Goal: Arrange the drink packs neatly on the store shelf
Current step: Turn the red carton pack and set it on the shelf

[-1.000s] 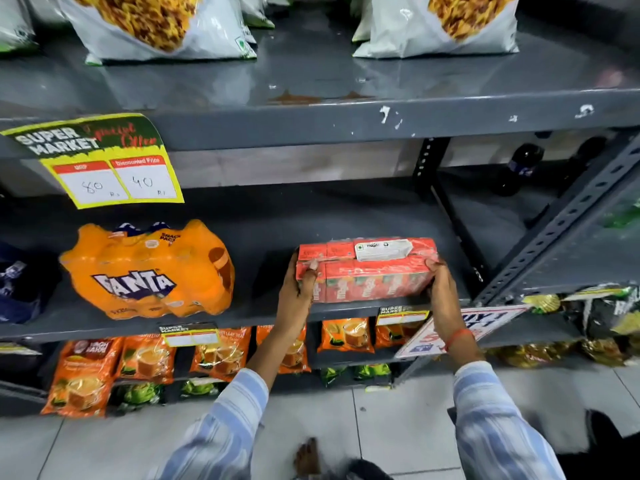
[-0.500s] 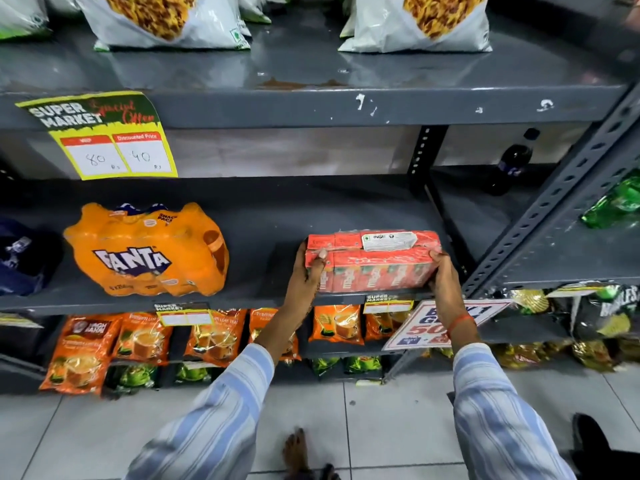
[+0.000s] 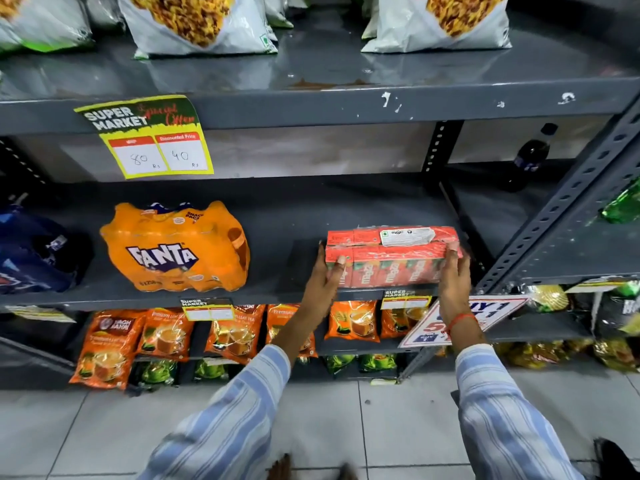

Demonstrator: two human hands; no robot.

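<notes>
A red shrink-wrapped pack of juice cartons (image 3: 391,258) rests on the grey middle shelf (image 3: 277,216), near its front edge and right end. My left hand (image 3: 323,282) grips the pack's left end, thumb on its front face. My right hand (image 3: 453,278) holds the right end. An orange Fanta bottle pack (image 3: 176,247) stands further left on the same shelf, well apart from the red pack. At the far left lies a dark blue drink pack (image 3: 31,251), partly cut off.
A slotted steel upright (image 3: 561,209) rises just right of the red pack. A dark bottle (image 3: 528,157) stands on the neighbouring shelf. Snack bags (image 3: 197,22) line the top shelf, tea pouches (image 3: 166,334) the lower one. A yellow price sign (image 3: 156,140) hangs above.
The red pack has slid slightly further back onto the shelf with both hands still on its ends. The camera view has shifted a little.
</notes>
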